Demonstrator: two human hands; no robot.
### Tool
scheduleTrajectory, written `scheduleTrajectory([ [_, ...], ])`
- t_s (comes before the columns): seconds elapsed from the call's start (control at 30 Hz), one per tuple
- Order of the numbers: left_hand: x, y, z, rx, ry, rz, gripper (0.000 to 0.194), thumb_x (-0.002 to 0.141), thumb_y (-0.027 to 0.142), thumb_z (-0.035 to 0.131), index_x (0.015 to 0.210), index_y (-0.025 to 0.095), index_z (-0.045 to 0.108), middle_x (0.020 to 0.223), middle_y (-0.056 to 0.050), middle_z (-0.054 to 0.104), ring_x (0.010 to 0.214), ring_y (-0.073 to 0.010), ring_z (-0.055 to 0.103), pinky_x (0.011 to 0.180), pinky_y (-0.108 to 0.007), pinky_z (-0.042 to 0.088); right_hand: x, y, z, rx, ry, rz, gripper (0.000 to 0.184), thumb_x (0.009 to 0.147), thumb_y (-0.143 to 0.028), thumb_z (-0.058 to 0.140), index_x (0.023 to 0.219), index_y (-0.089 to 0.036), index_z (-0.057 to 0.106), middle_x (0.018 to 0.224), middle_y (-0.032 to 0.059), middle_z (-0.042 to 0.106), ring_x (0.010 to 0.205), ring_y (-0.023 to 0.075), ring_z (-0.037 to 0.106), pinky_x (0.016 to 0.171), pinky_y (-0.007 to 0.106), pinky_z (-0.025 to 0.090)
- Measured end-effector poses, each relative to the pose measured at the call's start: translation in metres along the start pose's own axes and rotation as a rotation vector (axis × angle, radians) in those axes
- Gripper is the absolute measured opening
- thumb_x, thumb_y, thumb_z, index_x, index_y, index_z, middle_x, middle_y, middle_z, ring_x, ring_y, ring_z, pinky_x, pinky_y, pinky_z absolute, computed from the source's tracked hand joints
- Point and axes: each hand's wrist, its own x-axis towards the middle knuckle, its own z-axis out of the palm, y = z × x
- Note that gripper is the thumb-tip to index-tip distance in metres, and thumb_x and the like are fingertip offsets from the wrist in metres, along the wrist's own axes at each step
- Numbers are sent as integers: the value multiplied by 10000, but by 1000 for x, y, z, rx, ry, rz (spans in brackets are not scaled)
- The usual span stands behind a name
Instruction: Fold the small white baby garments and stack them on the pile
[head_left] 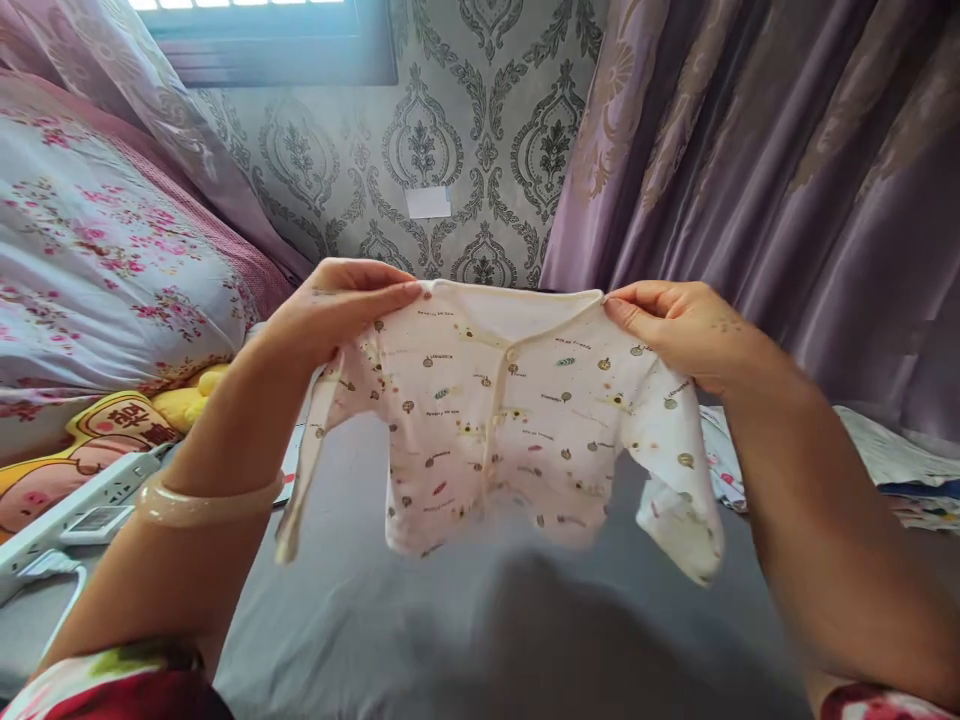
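Head view. Left hand: thumb and fingers pinch the shirt at one shoulder, beside the neckline. Right hand: same grip at the opposite shoulder. Both arms reach forward, bangle on the left forearm.

Shirt position: raised between the hands, above the grey sheet, neckline up and drawn nearly straight across the back. Front faces the wearer of the camera. Front edges meet below the V of the neck; one button seen near the top. Whether the lower front is fastened, cannot tell; hem blurred.

State of work, as I judge it from here: shirt opened out and held by the shoulders, body hanging fairly flat. Not done: neither sleeve is turned in, no fold in the body, shirt not laid down. The sleeve below the left hand hangs narrow; the one below the right is wider, its end bent.

Surroundings: more cloth lies beyond the right forearm, partly hidden; whether folded, unclear. Power strip and yellow toy at the left, near floral bedding.
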Motion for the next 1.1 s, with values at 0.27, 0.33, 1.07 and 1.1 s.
scheduleTrajectory([
  [0.27, 8, -128, 83, 312, -761, -256, 376, 765, 490, 610, 817, 139, 733, 666, -13, 653, 644, -145, 571, 560, -212, 409, 14, 110, 58, -360, -524, 368, 428, 726, -576, 670, 673, -152, 655, 564, -31, 562, 477, 79, 418, 440, 205, 290],
  [0.33, -3, -149, 115, 492, -747, -271, 322, 829, 396, 550, 843, 127, 727, 748, -37, 690, 719, -162, 605, 603, -213, 421, 9, 137, 78, -525, -524, 350, 356, 799, -495, 622, 696, -156, 657, 630, -17, 609, 530, 93, 457, 471, 211, 286],
  [1.07, -29, -210, 147, 803, -559, -3, 415, 991, 409, 208, 1134, 254, 565, 1034, -77, 660, 894, -221, 646, 703, -282, 441, -4, 208, 117, -914, -439, 115, 287, 1031, -322, 276, 1092, -221, 538, 1109, 83, 639, 911, 212, 627, 709, 280, 358],
  [1.1, -23, -216, 146, 800, -563, 6, 419, 990, 421, 212, 1134, 255, 569, 1034, -76, 664, 888, -221, 647, 709, -281, 441, 2, 211, 118, -922, -455, 112, 295, 1032, -326, 271, 1099, -222, 539, 1109, 84, 639, 912, 214, 628, 715, 283, 361],
])
